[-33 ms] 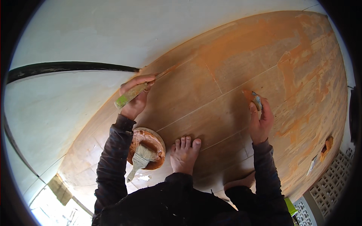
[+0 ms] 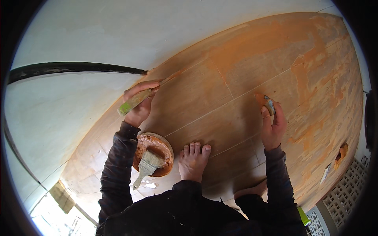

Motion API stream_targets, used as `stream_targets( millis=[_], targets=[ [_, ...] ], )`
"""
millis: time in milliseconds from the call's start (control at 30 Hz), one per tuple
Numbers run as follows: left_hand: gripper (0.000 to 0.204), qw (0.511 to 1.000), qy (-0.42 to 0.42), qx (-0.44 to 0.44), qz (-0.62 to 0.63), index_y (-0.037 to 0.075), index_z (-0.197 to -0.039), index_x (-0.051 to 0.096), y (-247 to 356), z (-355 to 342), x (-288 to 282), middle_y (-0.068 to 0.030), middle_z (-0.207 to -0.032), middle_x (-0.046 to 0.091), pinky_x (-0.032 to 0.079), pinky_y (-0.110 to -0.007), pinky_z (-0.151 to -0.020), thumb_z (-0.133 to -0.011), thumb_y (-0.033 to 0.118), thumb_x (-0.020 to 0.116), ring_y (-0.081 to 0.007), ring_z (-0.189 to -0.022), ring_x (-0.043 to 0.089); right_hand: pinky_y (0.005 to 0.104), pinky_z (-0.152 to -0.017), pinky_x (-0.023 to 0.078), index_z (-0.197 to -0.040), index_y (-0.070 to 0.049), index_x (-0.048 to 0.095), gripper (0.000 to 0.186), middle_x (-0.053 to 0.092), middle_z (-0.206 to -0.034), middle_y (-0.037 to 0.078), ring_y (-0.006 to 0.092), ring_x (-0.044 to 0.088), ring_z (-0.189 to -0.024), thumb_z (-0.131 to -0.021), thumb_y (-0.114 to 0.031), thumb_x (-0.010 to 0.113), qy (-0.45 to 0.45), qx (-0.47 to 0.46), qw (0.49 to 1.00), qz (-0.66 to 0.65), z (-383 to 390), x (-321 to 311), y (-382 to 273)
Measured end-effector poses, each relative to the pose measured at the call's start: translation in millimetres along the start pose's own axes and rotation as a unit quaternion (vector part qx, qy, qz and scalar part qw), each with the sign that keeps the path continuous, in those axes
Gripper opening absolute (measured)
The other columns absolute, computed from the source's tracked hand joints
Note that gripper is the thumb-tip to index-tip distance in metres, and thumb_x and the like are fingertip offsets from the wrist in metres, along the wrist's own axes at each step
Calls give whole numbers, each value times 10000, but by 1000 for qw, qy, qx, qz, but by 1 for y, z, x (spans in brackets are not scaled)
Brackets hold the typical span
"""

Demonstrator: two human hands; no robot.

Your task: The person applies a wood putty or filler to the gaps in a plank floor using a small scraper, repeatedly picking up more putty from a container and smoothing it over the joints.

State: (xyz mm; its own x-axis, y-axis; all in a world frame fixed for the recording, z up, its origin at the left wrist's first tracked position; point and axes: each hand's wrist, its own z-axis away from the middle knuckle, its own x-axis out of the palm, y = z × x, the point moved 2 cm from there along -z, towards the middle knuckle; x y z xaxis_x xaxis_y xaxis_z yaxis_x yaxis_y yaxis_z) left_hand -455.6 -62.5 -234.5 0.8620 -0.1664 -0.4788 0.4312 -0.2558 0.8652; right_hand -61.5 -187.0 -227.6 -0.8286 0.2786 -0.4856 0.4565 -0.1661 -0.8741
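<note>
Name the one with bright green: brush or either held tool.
The slender tool in the left hand, its handle end bright green; the orange-smeared tool in the right hand and the pale brush show none.

**A:** From where you stand, whence is the head view taken?

**B:** Head view: left of two side-by-side wide fisheye cameras, worn on the person's head; facing steeply down past the dark-clothed torso (image 2: 177, 212).

**A:** Its range?

**B:** Near: left hand (image 2: 142, 110) and right hand (image 2: 273, 128) left and right of centre, forearms (image 2: 118, 165) rising from below. Farther: tiled floor (image 2: 197, 104) across the middle, bowed toward the rim; pale wall (image 2: 90, 45) at upper left.
</note>
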Motion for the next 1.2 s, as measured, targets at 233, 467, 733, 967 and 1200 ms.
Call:
stream_targets(
  millis=[233, 467, 733, 967, 1200],
  targets=[
    [167, 998, 23, -50, 26, -10, -1056, 740, -11, 65, -65, -168, -1119, 759, 573, -301, -885, -934, -85, 655, -206, -1017, 723, 300, -868, 505, -1206, 12, 660, 236, 683, -1040, 102, 162, 632, -942, -992, -87, 651, -18, -11, 1000, 9, -14, 20, -3],
    [135, 980, 116, -153, -57, -2, -1094, 695, -14, 153, -145, -155, -1162, 712, 542, -343, -963, -959, -15, 691, -229, -1069, 675, 355, -871, 521, -1191, -8, 688, 247, 688, -1060, 133, 278, 655, -952, -955, -76, 657, -21, -99, 993, 67, -85, 79, -33],
    [152, 903, 379, -202, -22, 48, -1190, 595, 33, 242, -177, -124, -1252, 639, 433, -391, -1103, -1061, 123, 566, -215, -1207, 576, 433, -832, 495, -1258, -47, 628, 507, 612, -1102, 87, 294, 578, -987, -760, -84, 718, -98, -221, 944, 226, 2, 237, -102],
    [119, 912, 321, -250, 50, 55, -1124, 589, 44, 247, -158, -103, -1061, 670, 479, -321, -895, -1032, 131, 582, -183, -953, 598, 413, -847, 503, -1178, -87, 695, 341, 670, -1010, 87, 279, 616, -1018, -838, -60, 685, -237, -258, 935, 47, 30, 263, -132],
    [136, 916, 136, -346, -150, -6, -1066, 589, 91, 195, -119, -57, -805, 559, 358, -315, -593, -972, 93, 588, -116, -672, 431, 330, -845, 575, -1180, 29, 653, 236, 720, -1082, 86, 203, 715, -1006, -952, -28, 667, -107, 130, 947, -274, -67, 115, -37]
  ],
)
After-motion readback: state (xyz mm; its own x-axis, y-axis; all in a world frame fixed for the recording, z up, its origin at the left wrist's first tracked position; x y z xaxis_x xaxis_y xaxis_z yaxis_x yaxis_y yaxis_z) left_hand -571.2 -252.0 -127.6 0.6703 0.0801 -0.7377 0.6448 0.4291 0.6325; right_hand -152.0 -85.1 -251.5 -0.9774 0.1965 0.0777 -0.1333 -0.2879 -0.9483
